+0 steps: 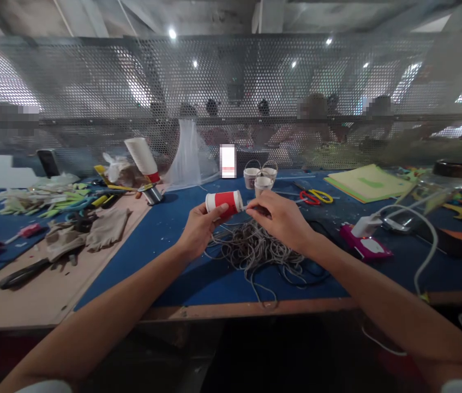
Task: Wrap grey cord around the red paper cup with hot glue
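Note:
My left hand (201,226) is closed round a red and white paper cup (225,202), held on its side above the blue mat (181,240). My right hand (277,218) pinches something small at the cup's rim, probably a strand of the grey cord; I cannot make it out. A tangled heap of grey cord (255,251) lies on the mat right under both hands. Three small paper cups with wire handles (260,177) stand just behind the hands.
A leaning stack of paper cups (143,158) and a metal tin (153,194) stand at the left. Red-handled scissors (312,195), green sheets (367,183), a pink gadget with white cable (367,243), brown gloves (87,234) and black pliers (22,275) lie around. Perforated screen (231,98) closes the back, people behind.

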A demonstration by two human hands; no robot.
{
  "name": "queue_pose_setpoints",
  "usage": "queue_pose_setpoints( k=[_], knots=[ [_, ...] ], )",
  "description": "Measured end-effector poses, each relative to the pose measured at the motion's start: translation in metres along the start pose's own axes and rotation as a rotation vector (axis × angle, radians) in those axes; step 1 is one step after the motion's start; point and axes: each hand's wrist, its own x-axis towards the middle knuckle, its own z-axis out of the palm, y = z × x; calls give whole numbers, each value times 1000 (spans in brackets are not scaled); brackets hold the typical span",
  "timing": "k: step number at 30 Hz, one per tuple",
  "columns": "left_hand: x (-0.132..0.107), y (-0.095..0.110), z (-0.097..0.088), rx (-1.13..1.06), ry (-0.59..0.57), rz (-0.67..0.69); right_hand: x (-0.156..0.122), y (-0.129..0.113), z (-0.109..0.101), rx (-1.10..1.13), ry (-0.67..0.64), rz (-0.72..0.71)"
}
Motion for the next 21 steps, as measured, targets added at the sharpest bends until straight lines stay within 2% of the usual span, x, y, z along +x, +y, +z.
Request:
queue_pose_setpoints(
  k=[4, 10, 21],
  knots=[
    [0, 0, 0, 48, 14, 25, 5, -4, 3, -62, 60, -40],
    [-1, -1, 1, 103, 26, 42, 4, -4, 8, -19, 149, -51],
    [-6, -1, 1, 228, -19, 70, 3, -4, 8, 17, 174, -56]
  ],
)
